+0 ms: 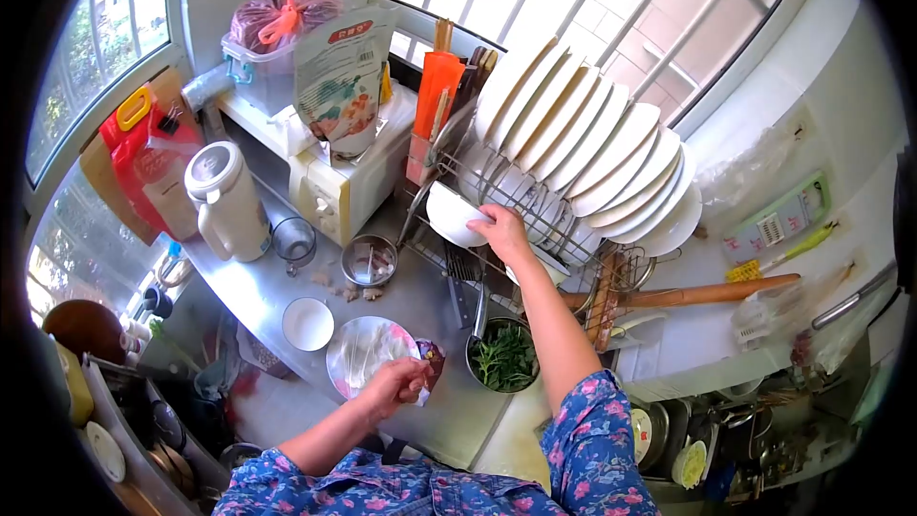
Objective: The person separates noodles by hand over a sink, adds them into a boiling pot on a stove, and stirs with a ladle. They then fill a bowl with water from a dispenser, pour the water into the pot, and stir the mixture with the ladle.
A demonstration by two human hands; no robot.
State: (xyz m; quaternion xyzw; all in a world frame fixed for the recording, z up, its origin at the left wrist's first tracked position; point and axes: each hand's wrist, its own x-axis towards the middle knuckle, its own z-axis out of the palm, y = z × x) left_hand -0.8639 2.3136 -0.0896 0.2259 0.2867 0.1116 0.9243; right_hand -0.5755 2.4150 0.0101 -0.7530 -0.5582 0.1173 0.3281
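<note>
The right hand (501,232) is gripping the rim of a white bowl (453,216), with the fingers curling over its edge, and is holding it tilted at the near side of the wire dish rack (441,164). Above and behind the bowl, a row of white plates (573,134) is standing on edge in the rack. The left hand (396,386) is closing its fingers over the near edge of a pink-rimmed plate (368,349); a bit of whitish material is showing below the fingers, but what it is cannot be told. A dark purple packet (433,359) is lying just beside this hand. To the left of the pink-rimmed plate, a small bowl (308,325) is sitting upright on the metal counter (258,292). Farther back, a metal bowl (370,260) is holding some small items, with brownish pieces (358,294) lying near it, and a glass cup (294,241) is standing between it and a white jug (227,199). A pot (473,363) is holding leafy greens (506,357) below the rack. Behind the counter, a standing pouch (344,81) is resting on a cream-coloured appliance (319,193), and an orange holder (438,86) with chopsticks is standing beside the rack.
</note>
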